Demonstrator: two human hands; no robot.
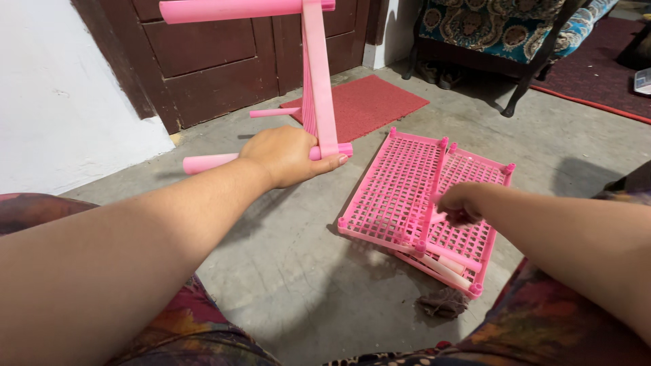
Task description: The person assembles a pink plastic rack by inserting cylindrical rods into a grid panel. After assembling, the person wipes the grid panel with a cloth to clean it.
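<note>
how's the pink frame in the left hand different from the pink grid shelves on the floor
The pink frame stands upright, gripped by the left hand; the grid shelves lie flat on the concrete floor, stacked askew under the right hand. The frame is smooth tubes and flat bars with open space between; the shelves are lattice panels with corner sockets. Both are the same pink plastic.

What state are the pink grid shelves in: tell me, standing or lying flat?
Lying flat. The pink grid shelves rest on the concrete floor, one partly overlapping another, loose pink tubes among them. The right hand reaches onto them.
</note>
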